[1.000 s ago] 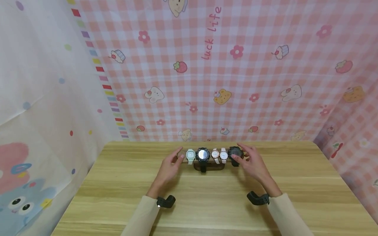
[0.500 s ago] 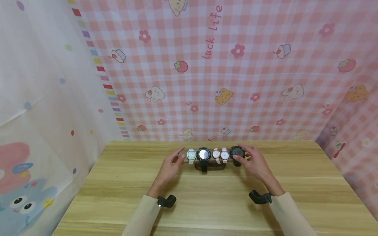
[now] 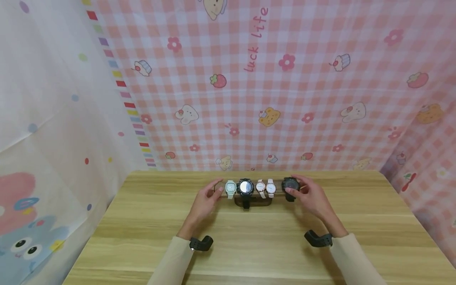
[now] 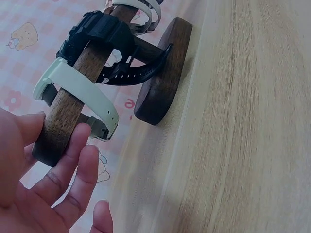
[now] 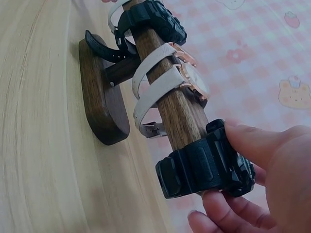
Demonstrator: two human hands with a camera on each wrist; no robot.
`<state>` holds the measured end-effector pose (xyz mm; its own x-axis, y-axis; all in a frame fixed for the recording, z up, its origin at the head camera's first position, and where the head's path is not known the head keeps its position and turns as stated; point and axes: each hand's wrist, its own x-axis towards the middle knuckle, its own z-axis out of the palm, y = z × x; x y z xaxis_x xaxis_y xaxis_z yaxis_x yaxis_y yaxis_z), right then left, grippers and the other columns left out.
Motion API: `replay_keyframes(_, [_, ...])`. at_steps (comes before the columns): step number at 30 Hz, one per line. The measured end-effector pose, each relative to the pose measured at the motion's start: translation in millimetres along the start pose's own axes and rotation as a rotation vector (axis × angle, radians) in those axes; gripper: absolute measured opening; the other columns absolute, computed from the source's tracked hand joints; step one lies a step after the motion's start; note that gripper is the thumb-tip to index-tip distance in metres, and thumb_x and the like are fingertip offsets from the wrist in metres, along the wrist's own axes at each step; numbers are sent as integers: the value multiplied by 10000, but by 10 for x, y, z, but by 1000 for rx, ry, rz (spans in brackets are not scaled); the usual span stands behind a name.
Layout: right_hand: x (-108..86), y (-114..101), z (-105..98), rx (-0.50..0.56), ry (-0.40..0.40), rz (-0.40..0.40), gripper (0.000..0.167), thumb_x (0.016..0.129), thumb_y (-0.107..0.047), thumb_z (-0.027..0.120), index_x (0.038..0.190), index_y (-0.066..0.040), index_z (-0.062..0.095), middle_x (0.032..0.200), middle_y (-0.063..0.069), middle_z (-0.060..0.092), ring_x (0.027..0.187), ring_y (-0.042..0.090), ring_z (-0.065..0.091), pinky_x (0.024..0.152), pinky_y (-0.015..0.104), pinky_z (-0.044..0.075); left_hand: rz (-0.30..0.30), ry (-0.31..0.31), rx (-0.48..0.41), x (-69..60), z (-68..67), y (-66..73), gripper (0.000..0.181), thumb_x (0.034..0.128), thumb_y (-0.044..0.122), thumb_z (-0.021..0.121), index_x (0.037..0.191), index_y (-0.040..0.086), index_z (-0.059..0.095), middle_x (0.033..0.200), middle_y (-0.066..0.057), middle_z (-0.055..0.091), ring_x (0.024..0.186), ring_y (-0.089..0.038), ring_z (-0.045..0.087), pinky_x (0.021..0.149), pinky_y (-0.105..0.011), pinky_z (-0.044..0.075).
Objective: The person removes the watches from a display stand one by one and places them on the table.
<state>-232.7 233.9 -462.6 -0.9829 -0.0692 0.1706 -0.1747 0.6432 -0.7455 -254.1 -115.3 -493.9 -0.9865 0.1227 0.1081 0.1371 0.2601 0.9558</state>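
Brown wooden stand (image 5: 103, 99) sits near the back edge of the surface (image 3: 253, 253), four watches (image 3: 246, 187) round its bar (image 4: 56, 128); left hand (image 3: 204, 201) grips one end, right hand (image 3: 314, 198) pinches a black watch (image 5: 204, 165) at the other

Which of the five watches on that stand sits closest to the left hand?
The mint-green watch, at the end of the bar that the left hand grips. It alone is green; two black watches and two white-strapped watches are farther along.

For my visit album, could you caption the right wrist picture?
A right hand grips a black watch on a wooden bar, with two white-strapped watches farther along.
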Motion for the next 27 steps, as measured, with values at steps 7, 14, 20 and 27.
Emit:
replay_keyframes(7, [0, 50, -18, 41, -2, 49, 579, 923, -306, 716, 1410, -76, 506, 965, 153, 660, 785, 214, 576, 654, 313, 477, -31, -1, 30, 5, -19, -13, 384, 1006, 217, 593, 1390, 203, 581, 880, -227, 666, 866, -363, 656, 691, -317, 540])
replay_keyframes(14, [-33, 72, -23, 120, -3, 84, 593, 910, -318, 730, 1399, -79, 494, 837, 118, 626, 699, 189, 533, 567, 276, 443, -32, 1, 30, -1, -21, -11, 394, 1002, 214, 598, 1394, 186, 578, 883, -266, 673, 832, -372, 654, 614, -254, 483])
replay_keyframes(20, [-53, 92, -43, 134, 10, 119, 607, 899, -328, 741, 1395, -86, 491, 816, 113, 640, 666, 158, 502, 544, 260, 415, -24, 3, 26, 6, -12, -17, 397, 996, 217, 609, 1389, 162, 583, 850, -261, 677, 799, -370, 653, 613, -265, 486])
replay_keyframes(27, [-90, 82, -85, 128, 30, 122, 593, 882, -301, 762, 1371, -85, 506, 796, 97, 648, 685, 147, 522, 560, 248, 417, -36, 3, -1, 8, -25, 4, 399, 994, 225, 612, 1389, 181, 586, 882, -268, 693, 836, -389, 680, 650, -314, 527])
